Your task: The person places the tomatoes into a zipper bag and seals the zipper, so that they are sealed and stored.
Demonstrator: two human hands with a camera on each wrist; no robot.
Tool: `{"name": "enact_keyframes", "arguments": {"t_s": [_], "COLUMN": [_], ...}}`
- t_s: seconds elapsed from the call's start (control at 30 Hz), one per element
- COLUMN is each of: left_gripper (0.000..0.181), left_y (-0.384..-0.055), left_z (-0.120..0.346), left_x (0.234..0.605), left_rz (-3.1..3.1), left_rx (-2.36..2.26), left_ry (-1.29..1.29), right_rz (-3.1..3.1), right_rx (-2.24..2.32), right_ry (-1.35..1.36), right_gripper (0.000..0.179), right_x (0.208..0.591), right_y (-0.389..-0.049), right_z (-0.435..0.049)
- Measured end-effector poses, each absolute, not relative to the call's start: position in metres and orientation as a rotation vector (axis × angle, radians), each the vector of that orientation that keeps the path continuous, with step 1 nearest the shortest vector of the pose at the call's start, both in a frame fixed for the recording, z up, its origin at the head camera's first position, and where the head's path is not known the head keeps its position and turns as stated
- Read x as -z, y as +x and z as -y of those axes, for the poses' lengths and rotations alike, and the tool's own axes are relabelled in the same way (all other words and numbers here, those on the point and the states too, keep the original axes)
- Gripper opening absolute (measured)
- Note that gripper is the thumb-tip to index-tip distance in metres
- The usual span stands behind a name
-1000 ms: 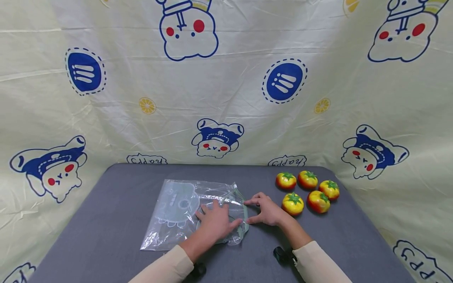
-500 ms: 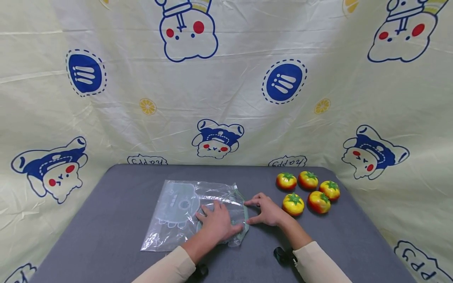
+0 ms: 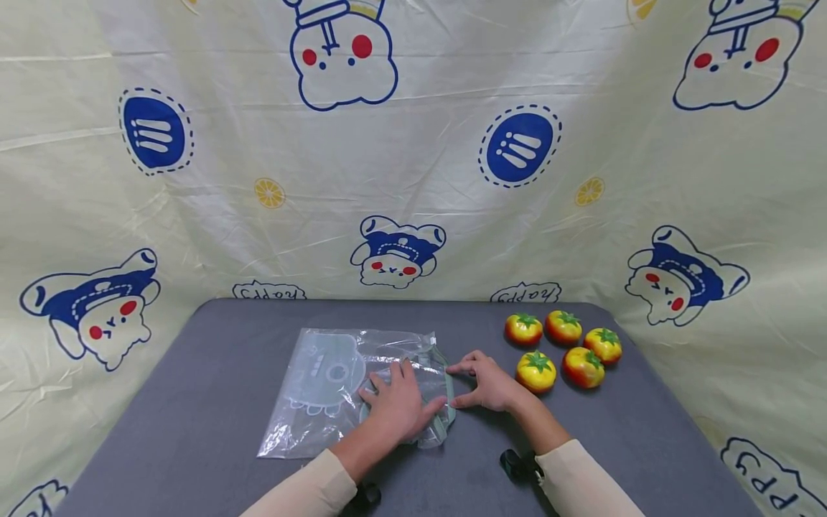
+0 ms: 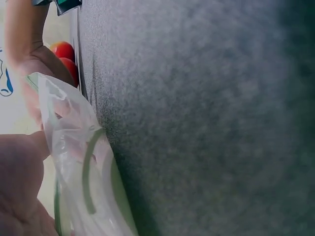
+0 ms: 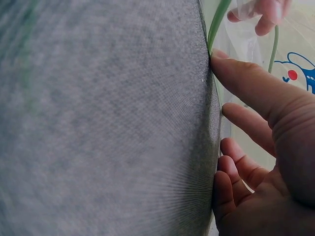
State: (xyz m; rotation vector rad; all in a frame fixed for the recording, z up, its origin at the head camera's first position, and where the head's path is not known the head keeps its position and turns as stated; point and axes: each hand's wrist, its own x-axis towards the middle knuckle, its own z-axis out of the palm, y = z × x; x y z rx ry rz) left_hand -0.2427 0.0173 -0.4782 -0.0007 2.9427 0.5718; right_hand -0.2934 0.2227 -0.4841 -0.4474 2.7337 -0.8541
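A clear plastic bag with a pale grey cartoon print lies flat in the middle of the table. Its right end has a pale green edge strip. My left hand rests on the bag with fingers spread, its thumb reaching toward that strip. My right hand touches the strip from the right, thumb and forefinger set apart along it. In the right wrist view, the thumb meets the green strip while the other fingers rest low at the table. The left wrist view shows the bag's end raised and crumpled near my left thumb.
Several red and yellow toy tomatoes with green tops stand behind and to the right of my right hand. The grey cloth-covered table ends at a printed curtain at the back.
The left hand has shifted slightly right and forward on the bag, its thumb now closer to the green strip. My right hand and the tomatoes have stayed in place.
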Motion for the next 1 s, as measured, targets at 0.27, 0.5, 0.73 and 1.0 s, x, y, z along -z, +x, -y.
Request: {"name": "enact_keyframes", "arguments": {"t_s": [0.27, 0.5, 0.73, 1.0], "left_gripper": [0.121, 0.114, 0.108, 0.112], "left_y": [-0.245, -0.2428, -0.2396, -0.2363], "left_z": [-0.0208, -0.0189, -0.0149, -0.0191], "left_x": [0.4786, 0.4764, 0.4706, 0.4715], "left_rz": [-2.934, -2.901, -2.825, -2.859], "left_rx": [-0.598, -0.634, -0.827, -0.831], "left_ry": [-0.036, 0.041, 0.074, 0.046], "right_rz": [-2.739, -2.74, -2.728, -2.723], "right_rx": [0.852, 0.857, 0.85, 0.848], "right_ry": [-0.434, -0.441, -0.443, -0.433], "right_gripper": [0.057, 0.056, 0.058, 0.057], "right_x": [0.4845, 0.4842, 0.4846, 0.4828], "right_y": [-0.2946, -0.2936, -0.2942, -0.295], "right_z": [-0.2228, -0.2225, -0.2222, -0.2217]}}
